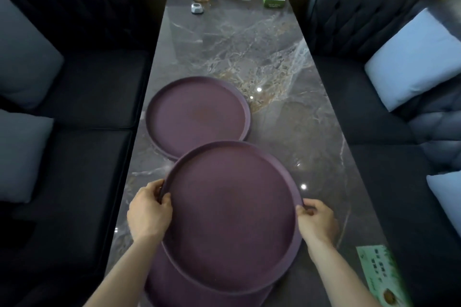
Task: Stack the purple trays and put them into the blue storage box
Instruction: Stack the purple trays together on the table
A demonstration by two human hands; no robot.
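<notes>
Hands (149,209) grip round purple tray (232,217).

Both bare forearms reach forward (palms facing inward); left hand (149,212) and right hand (316,222) curl closed, level.

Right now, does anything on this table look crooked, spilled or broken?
Nothing is spilled or broken. The only uneven thing is the purple tray held by the left hand and right hand: it sits off-centre over another tray beneath it. The far tray lies flat on the table.
</notes>
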